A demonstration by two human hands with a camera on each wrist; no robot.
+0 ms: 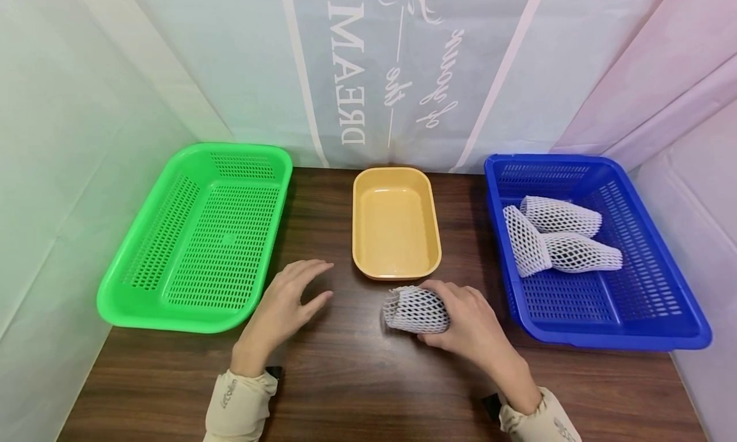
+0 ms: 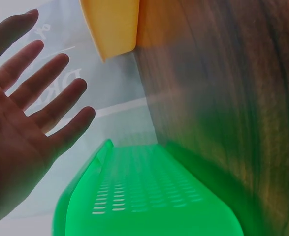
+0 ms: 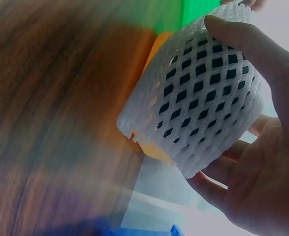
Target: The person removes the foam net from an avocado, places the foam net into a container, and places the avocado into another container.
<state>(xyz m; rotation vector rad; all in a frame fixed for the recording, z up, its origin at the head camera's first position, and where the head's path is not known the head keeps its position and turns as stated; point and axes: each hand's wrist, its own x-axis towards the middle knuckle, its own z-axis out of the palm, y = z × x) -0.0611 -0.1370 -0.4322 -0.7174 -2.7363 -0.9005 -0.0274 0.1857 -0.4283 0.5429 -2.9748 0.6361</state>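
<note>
The right hand (image 1: 469, 320) grips a white foam-net sleeve (image 1: 423, 309) with something dark showing through its mesh, just in front of the yellow tray (image 1: 397, 272). In the right wrist view the thumb lies on one side of the net sleeve (image 3: 203, 93) and the fingers of the hand (image 3: 267, 172) on the other. The left hand (image 1: 282, 311) hangs between the green basket and the net sleeve, holding nothing. Its fingers are spread and relaxed, as the left hand (image 2: 26, 113) in the left wrist view shows.
A green basket (image 1: 190, 320) stands at the left, nothing visible inside. At the right a blue basket (image 1: 610, 339) holds three white net-covered items (image 1: 581, 253). A printed curtain (image 1: 397, 77) hangs behind the wooden table (image 1: 357, 391).
</note>
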